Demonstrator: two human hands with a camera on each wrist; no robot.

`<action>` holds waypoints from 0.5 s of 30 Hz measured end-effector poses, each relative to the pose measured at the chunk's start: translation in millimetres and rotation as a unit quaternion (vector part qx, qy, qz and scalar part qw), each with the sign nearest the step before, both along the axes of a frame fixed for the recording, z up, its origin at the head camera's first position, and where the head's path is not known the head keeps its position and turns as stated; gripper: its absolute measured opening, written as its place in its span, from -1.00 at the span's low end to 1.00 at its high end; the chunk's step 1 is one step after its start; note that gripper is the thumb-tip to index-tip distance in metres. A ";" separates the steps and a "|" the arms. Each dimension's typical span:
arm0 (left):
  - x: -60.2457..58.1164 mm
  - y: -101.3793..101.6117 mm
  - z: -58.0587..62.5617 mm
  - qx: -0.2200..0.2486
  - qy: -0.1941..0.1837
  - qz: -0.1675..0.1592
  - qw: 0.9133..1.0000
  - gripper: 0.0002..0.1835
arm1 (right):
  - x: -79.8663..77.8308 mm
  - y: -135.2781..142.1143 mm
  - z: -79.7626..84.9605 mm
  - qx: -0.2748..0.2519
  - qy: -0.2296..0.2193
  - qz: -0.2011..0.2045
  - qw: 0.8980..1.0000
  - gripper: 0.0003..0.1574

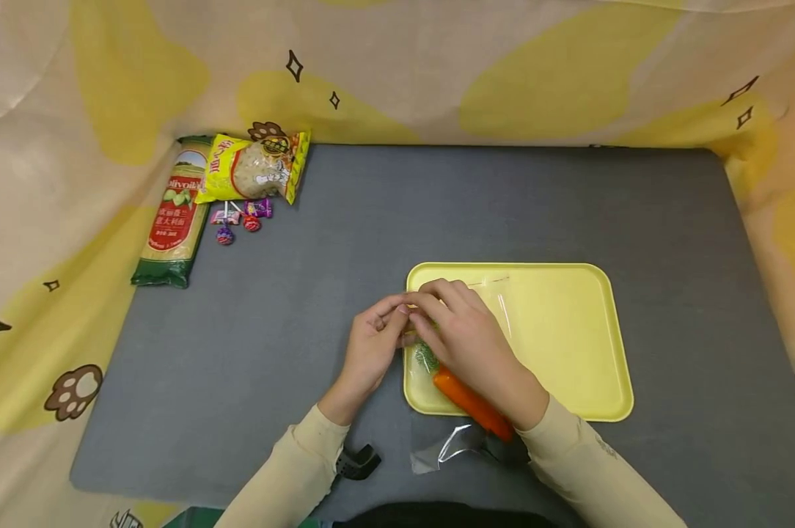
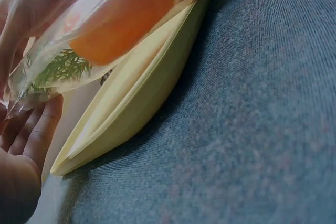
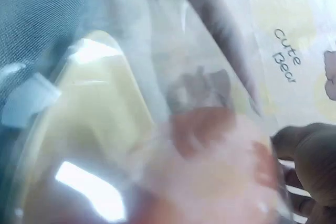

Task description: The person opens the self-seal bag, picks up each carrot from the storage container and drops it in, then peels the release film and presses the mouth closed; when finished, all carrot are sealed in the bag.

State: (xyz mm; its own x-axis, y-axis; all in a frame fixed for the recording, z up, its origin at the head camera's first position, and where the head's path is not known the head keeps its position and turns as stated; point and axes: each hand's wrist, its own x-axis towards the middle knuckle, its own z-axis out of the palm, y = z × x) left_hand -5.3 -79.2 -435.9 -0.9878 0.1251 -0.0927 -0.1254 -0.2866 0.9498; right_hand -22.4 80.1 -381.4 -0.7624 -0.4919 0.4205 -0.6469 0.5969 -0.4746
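Observation:
A clear plastic bag (image 1: pixel 437 449) with an orange carrot (image 1: pixel 473 405) in it lies slanted over the left side of a yellow tray (image 1: pixel 562 341). Feathery green leaves (image 2: pixel 63 69) show through the film, at the end of the carrot toward the hands. My left hand (image 1: pixel 369 343) pinches the end of the bag between thumb and forefinger. Against it, my right hand (image 1: pixel 470 341) bends over the same end, fingertips meeting the left ones there. In the right wrist view, glare on the film blurs much of the bag.
At the table's back left lie a green-and-gold pasta packet (image 1: pixel 173 220) and a yellow food packet (image 1: pixel 259 169). Lollipops (image 1: pixel 225 235) and a purple wrapped candy (image 1: pixel 259 208) sit just before them. A patterned cloth (image 1: pixel 397 73) hangs behind the grey table (image 1: pixel 272 352).

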 end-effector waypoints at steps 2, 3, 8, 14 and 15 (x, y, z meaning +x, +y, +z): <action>0.4 0.0 -0.3 -0.012 -0.002 0.003 1.000 -0.70 | -1.6 -2.9 -1.8 0.003 0.006 -0.008 1.000 -0.76; 0.7 0.1 0.1 -0.021 -0.002 0.005 1.000 -0.71 | -2.3 -4.0 -2.3 0.001 0.008 -0.011 1.000 -0.77; 2.4 1.2 12.2 -0.069 0.009 0.008 0.998 -0.74 | -3.9 -6.6 -2.9 -0.012 0.001 -0.027 1.000 -0.78; 5.4 1.1 30.2 -0.149 0.083 0.002 0.985 -0.76 | -6.0 -6.7 -0.8 -0.008 -0.005 -0.046 0.999 -0.82; 5.9 0.9 31.8 -0.163 0.096 0.001 0.982 -0.76 | -6.2 -6.3 -0.3 -0.005 -0.005 -0.046 0.999 -0.84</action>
State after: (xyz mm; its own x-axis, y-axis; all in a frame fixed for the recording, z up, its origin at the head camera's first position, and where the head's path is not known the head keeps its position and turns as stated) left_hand 0.6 -78.3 -404.2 -0.9911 0.1182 0.0613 0.0660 0.0358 0.9972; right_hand -28.6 73.8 -381.7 -0.8083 -0.4155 0.4172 -0.5848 0.6493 -0.4863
